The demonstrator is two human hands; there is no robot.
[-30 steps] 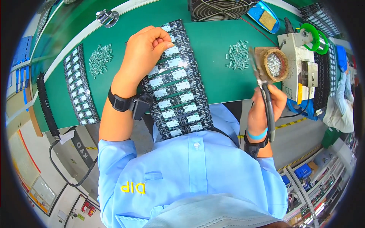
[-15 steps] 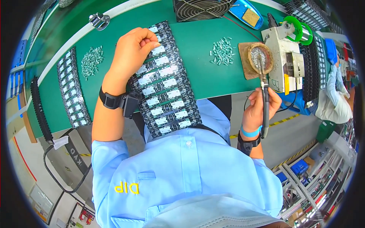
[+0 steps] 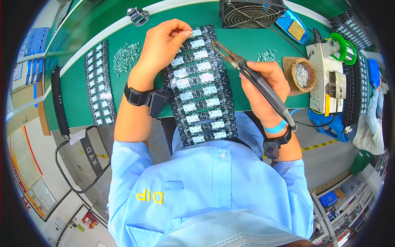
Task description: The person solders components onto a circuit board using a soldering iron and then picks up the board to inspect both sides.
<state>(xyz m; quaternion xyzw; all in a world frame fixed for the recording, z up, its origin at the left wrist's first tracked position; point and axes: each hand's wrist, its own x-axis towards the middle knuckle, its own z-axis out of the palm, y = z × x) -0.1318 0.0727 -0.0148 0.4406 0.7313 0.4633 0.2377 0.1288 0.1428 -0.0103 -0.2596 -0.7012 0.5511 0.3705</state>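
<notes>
A long panel of black circuit boards with white patches (image 3: 200,85) lies across the green table's edge in front of me. My left hand (image 3: 162,45) is at its far left corner, thumb and forefinger pinched together; what they hold, if anything, is too small to make out. A dark-handled soldering iron (image 3: 260,81) is gripped in my right hand (image 3: 269,99). Its tip points at the panel's far right edge, close to the boards; contact cannot be told. To the right, a round brown bowl (image 3: 312,79) holds silvery grains.
Small greenish parts lie in a left pile (image 3: 126,57) and a right pile (image 3: 267,55). Another board panel (image 3: 98,84) is at left. A fan (image 3: 252,15), blue tray (image 3: 305,38), green wire spool (image 3: 350,53) and beige metal box (image 3: 314,99) stand behind and right.
My right hand has brought the soldering iron left from the bowl to the panel's far right edge. My left hand stays pinched at the far end. The whole view has shifted.
</notes>
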